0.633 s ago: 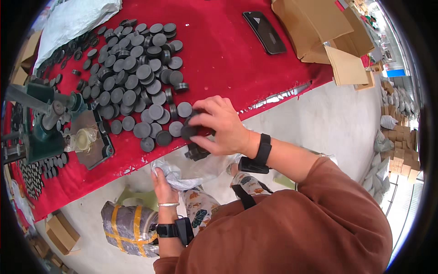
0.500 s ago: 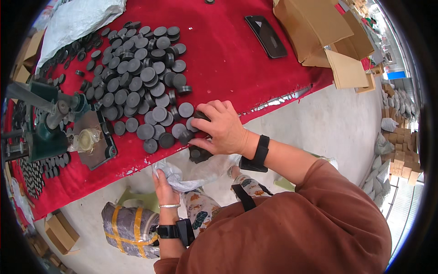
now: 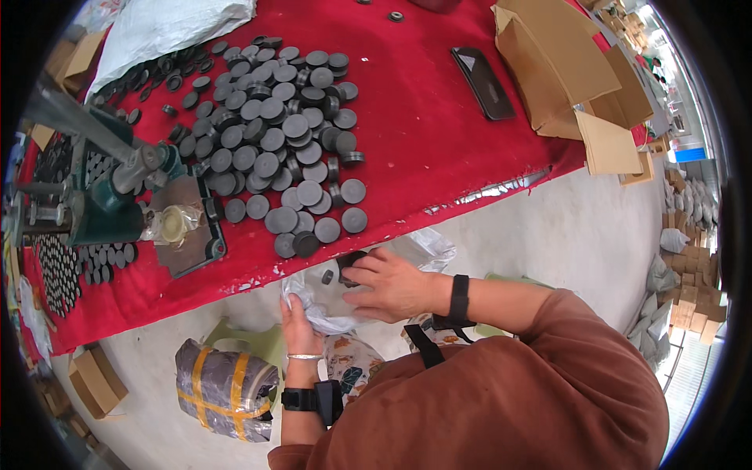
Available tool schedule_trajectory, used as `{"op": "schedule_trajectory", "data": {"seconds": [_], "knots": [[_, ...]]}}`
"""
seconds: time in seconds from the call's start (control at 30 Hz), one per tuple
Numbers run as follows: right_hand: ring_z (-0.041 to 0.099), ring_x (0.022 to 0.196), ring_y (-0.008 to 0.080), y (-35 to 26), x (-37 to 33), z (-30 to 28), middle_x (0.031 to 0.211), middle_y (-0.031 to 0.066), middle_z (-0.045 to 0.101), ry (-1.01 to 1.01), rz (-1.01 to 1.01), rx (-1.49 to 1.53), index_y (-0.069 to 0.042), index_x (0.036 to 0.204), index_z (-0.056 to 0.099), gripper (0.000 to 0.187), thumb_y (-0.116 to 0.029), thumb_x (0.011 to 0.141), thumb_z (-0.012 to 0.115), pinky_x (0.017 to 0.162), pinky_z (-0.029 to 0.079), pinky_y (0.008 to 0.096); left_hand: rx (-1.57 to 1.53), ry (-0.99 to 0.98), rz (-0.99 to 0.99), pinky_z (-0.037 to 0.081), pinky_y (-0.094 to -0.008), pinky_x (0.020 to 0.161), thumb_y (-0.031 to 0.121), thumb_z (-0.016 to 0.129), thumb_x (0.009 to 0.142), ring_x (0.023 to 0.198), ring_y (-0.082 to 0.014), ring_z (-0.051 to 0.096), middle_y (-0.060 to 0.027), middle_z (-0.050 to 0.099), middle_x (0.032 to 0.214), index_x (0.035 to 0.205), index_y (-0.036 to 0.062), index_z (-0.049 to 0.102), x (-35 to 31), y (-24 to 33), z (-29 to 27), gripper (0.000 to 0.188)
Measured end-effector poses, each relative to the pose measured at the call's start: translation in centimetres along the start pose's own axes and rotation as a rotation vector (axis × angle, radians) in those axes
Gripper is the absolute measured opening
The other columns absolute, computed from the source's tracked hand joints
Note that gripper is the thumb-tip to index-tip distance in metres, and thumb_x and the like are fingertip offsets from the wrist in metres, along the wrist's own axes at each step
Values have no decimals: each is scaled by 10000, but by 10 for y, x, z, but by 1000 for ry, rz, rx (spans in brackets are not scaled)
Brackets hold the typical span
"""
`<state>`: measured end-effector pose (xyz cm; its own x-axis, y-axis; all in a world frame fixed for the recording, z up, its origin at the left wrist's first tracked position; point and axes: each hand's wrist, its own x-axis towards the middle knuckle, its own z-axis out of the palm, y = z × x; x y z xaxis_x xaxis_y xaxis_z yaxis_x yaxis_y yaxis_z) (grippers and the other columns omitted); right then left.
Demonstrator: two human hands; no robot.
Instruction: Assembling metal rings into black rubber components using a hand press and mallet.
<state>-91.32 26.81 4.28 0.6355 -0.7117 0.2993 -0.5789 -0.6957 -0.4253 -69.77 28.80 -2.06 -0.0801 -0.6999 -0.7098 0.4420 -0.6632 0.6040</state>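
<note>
A pile of dark round discs lies on the red-covered table. My right hand is below the table's front edge, closed around a few dark discs. One small disc shows just beside it over the bag. My left hand grips the rim of a thin clear plastic bag held in my lap, right under the right hand.
A green hand press stands at the table's left with rows of discs beside it. A black phone and open cardboard boxes sit to the right. A taped bundle lies on the floor.
My right hand has swept discs off the table's front edge and come down toward me, over the plastic bag. The left hand holds the bag as before.
</note>
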Motion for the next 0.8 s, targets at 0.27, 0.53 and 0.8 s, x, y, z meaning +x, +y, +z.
{"op": "schedule_trajectory", "data": {"seconds": [0.27,0.53,0.8], "knots": [[503,984,266,35,160,-18,1112,145,524,136,-143,-87,-50,1073,527,471,-295,701,679,797,399,375,-41,5,48,518,-370,793,326,413,951,990,-231,574,-95,521,1161,1308,130,328,-2,-14,-6,416],[484,907,223,39,202,16,886,41,547,-38,-65,-403,-84,1012,494,348,-228,725,629,716,349,351,-76,-19,60,517,-373,801,333,432,942,993,-243,574,-103,516,1167,1312,123,322,0,-15,-13,439],[554,813,287,44,195,12,872,93,551,-154,-33,-225,-124,921,566,285,-150,641,615,555,482,386,-19,38,44,518,-383,798,331,438,940,999,-245,563,-108,510,1169,1318,102,317,5,-11,-9,458]]}}
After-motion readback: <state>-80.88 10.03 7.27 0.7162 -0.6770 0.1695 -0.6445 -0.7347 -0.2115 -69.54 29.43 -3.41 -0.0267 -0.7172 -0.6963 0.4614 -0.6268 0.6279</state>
